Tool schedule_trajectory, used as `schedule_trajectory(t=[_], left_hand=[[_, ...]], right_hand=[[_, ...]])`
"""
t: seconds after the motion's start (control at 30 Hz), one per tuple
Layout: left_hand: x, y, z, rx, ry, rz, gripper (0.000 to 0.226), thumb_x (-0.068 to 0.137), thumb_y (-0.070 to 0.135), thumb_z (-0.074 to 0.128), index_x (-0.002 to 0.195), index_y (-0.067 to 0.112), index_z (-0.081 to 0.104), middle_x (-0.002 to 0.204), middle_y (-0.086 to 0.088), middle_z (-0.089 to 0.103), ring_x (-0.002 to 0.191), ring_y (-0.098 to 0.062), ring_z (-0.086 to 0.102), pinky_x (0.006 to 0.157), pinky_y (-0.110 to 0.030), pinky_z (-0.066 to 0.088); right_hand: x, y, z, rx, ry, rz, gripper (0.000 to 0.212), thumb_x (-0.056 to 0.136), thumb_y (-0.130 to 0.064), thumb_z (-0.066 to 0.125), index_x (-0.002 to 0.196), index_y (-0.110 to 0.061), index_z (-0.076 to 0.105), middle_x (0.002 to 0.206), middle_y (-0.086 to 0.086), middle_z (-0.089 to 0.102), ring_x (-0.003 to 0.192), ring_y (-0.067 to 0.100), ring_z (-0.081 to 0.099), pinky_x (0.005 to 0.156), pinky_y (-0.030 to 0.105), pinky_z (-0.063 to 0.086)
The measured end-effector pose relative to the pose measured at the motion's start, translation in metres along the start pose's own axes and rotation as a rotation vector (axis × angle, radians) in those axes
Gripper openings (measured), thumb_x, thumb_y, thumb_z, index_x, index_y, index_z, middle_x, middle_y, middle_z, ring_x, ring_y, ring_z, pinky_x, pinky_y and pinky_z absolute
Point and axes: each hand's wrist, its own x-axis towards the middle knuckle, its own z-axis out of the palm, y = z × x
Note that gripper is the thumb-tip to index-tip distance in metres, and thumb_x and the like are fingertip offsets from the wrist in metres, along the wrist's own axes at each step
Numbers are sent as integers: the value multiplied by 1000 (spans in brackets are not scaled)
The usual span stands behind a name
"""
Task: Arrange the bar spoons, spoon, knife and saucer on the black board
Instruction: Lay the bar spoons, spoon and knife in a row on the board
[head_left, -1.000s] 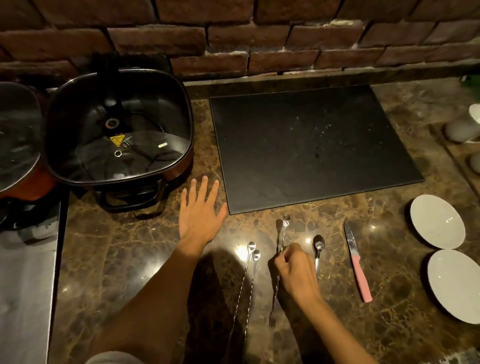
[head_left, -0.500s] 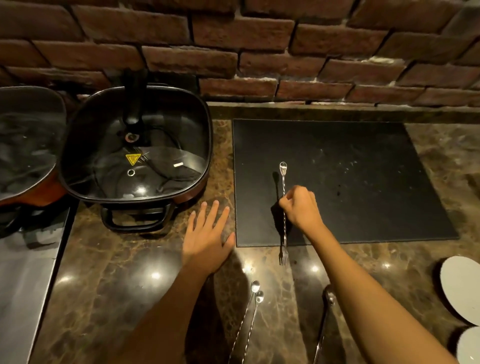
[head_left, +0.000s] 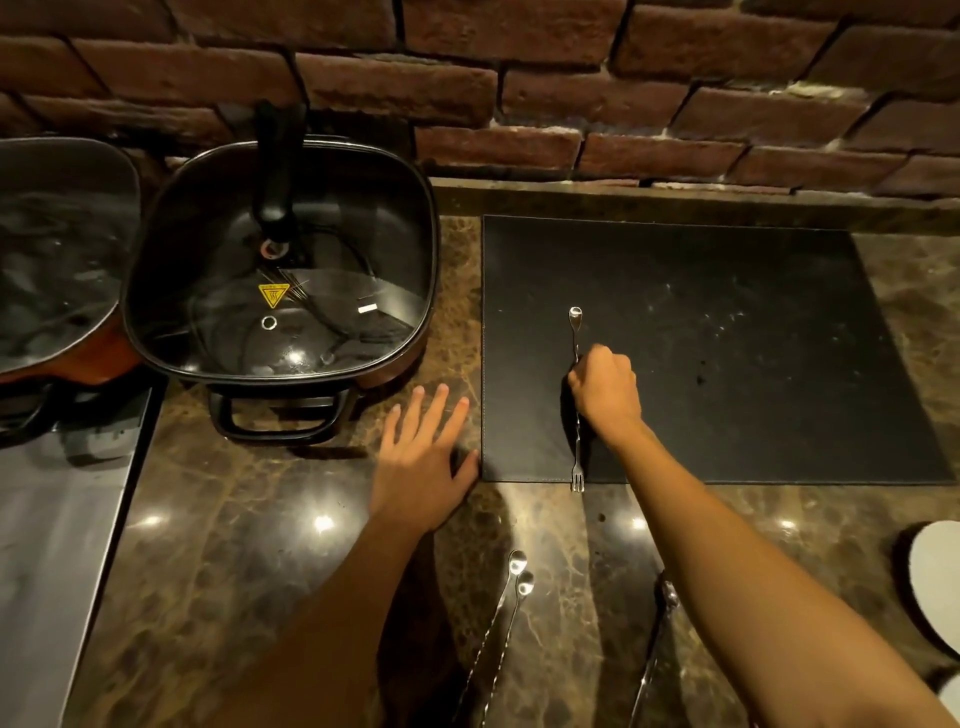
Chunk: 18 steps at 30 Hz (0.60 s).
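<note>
So the right hand (head_left: 605, 392) is curled around the middle of a bar spoon (head_left: 575, 332), pinching its twisted stem. That one lies on the left part of the black board (head_left: 727, 338), spoon bowl pointing toward the back edge and its little fork end poking just over the board's front edge onto the desk (head_left: 234, 545). Can't tell if it's fully resting on the board or held a hair above it.

The left hand (head_left: 421, 467) is flat on the desk, fingers straight and spread, holding nothing, thumb right up by the board's front-left corner.

Two more bar spoons (head_left: 511, 587) lie side by side on the desk near the front edge, bowls toward the board, touching or close to it. Another spoon (head_left: 667, 597) sits just right of them, partly under the right forearm. A white saucer (head_left: 935, 587) is cut off at the right edge of the desk.

At the back-left corner there's a square electric pan (head_left: 280, 260) with a glass lid, against the brick wall (head_left: 571, 78).
</note>
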Motion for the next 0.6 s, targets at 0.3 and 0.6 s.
schedule_trajectory(t=[0.3, 0.6], left_hand=[[2, 4, -10, -13, -47, -4, 66, 97, 55, 39, 154, 22, 45, 164, -9, 38, 153, -33, 33, 122, -55, 28], [6, 2, -14, -57, -202, -36, 72, 96, 58, 28, 160, 25, 31, 170, -7, 25, 158, -31, 16, 126, -55, 16]], right_hand=[[-64, 12, -3, 191, 77, 21, 19, 94, -22, 55, 93, -4, 58, 95, 18, 68, 93, 40, 62, 74, 41, 47], [-234, 36, 42, 273, -145, 132, 25, 90, -18, 61, 69, -25, 50, 65, -12, 57, 65, 13, 57, 58, 27, 35]])
